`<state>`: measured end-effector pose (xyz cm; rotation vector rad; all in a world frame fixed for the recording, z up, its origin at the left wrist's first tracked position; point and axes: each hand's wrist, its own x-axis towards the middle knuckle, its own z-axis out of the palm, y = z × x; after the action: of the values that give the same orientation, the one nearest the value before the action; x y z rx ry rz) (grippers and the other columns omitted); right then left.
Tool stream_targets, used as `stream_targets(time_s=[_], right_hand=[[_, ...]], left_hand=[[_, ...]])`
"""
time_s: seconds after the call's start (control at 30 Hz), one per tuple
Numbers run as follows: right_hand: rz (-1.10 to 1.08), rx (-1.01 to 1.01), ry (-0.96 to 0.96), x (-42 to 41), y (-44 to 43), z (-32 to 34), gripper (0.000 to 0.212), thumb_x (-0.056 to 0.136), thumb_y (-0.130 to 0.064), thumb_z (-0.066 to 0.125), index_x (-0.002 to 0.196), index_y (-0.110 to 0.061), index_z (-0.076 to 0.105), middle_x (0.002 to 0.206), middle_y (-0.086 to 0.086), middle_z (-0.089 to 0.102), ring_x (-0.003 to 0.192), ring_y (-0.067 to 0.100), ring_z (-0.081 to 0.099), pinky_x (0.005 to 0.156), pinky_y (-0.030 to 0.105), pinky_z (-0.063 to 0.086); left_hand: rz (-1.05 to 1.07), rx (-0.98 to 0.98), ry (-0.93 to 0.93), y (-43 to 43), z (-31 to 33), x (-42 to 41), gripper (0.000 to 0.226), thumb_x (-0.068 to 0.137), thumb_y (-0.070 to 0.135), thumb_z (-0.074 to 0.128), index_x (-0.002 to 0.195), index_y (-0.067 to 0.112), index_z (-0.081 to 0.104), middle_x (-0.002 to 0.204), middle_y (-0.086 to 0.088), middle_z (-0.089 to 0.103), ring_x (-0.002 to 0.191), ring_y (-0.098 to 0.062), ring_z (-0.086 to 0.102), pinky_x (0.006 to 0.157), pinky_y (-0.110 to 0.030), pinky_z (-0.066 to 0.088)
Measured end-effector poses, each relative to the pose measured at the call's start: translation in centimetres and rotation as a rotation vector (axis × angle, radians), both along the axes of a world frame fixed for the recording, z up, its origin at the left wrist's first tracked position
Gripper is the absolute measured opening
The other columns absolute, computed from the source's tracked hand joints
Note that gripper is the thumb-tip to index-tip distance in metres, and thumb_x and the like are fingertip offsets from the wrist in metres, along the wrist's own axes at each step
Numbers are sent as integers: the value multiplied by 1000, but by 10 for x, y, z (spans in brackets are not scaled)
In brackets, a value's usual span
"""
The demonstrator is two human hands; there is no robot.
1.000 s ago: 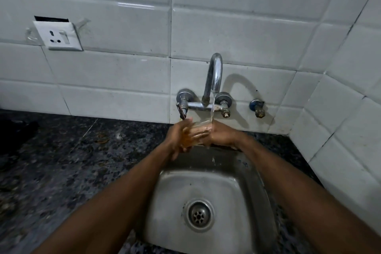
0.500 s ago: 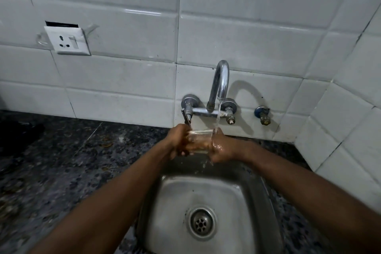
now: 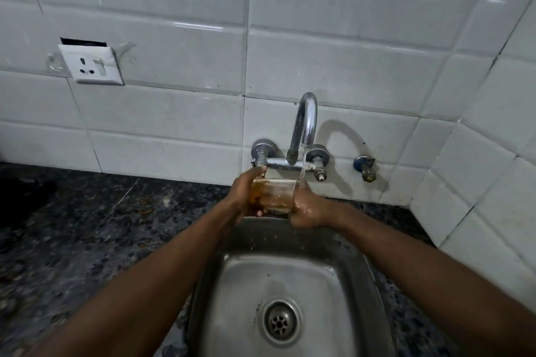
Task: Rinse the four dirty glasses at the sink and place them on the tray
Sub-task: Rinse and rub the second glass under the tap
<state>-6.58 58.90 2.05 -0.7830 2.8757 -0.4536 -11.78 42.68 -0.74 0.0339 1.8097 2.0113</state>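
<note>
A clear glass (image 3: 274, 194) with brownish residue is upright above the back edge of the steel sink (image 3: 342, 278). My left hand (image 3: 242, 197) grips its left side and my right hand (image 3: 307, 210) grips its right side, fingers curled round it. A thin stream of water falls from the chrome tap (image 3: 306, 124) onto the glass's right rim and my wet right hand. Other glasses and the tray are out of view.
A dark speckled granite counter (image 3: 95, 229) spreads to the left of the sink. White tiled walls stand behind and to the right, with a power socket (image 3: 91, 64) on the back wall. A small blue-capped valve (image 3: 365, 166) sits right of the tap. The sink drain (image 3: 279, 320) lies below.
Both hands have kept the glass under the tap; it now sits more upright and slightly left of the stream. My view has tilted a little upward.
</note>
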Motion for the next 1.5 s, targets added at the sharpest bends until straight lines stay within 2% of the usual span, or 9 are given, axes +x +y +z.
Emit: stream_targets(time_s=[0.1,0.23,0.4,0.57,0.8,0.97,1.13,1.33,1.5], right_hand=[[27,-294,-259,1,0,1,70,79,23,49,132,-23,51,115,-6,63,110,-3,60,97,16,45],[120,602,346,-15,8,-18,59,82,-10,54,137,-31,49,132,-2,60,127,19,51,111,46,-23],[-12,-351,-315,-1,-6,-12,71,81,13,53,143,-19,42,140,-3,50,128,12,48,101,29,47],[74,412,262,-10,2,-18,70,82,-6,57,145,-31,40,141,3,55,125,24,53,119,50,-3],[-3,-271,-283,-5,-8,-14,73,78,19,52,142,-15,47,137,-10,48,127,2,43,104,11,34],[162,714,503,-14,7,-25,48,88,-13,60,134,-25,53,125,0,65,125,21,55,120,52,-1],[31,-161,-107,-8,3,-20,66,77,3,58,136,-25,52,128,9,62,121,24,56,111,53,35],[246,619,572,-4,-2,-16,55,55,-8,83,107,-22,71,95,2,74,92,15,70,109,54,34],[62,-52,12,4,-10,-7,62,84,9,56,140,-16,48,136,0,53,123,16,53,100,22,42]], left_hand=[[102,-43,165,-1,-4,2,31,97,37,50,91,9,62,76,-11,65,49,-19,57,42,-25,38],[49,-186,57,-5,-3,4,36,98,37,44,86,7,60,59,-7,63,44,-21,53,44,-25,35],[48,40,88,-4,-5,-1,30,95,39,52,91,12,62,78,-9,66,59,-23,62,46,-27,46],[142,-99,126,0,-5,1,24,95,27,49,87,10,64,69,-8,64,48,-21,55,40,-24,38],[155,-225,14,4,4,-5,24,92,28,44,91,9,59,78,-10,60,58,-21,52,41,-21,36],[-4,-245,-108,-1,6,-2,34,95,37,38,96,9,56,63,-6,67,50,-20,54,43,-21,34],[-33,-19,-55,-5,-4,-6,32,94,43,50,98,12,58,85,-9,65,64,-25,64,44,-26,46],[35,-331,-48,-2,4,-2,22,93,27,45,85,11,56,68,-7,63,50,-20,51,44,-22,36],[16,-136,13,-6,1,-8,27,93,36,52,97,12,62,89,-10,66,65,-23,62,43,-23,41]])
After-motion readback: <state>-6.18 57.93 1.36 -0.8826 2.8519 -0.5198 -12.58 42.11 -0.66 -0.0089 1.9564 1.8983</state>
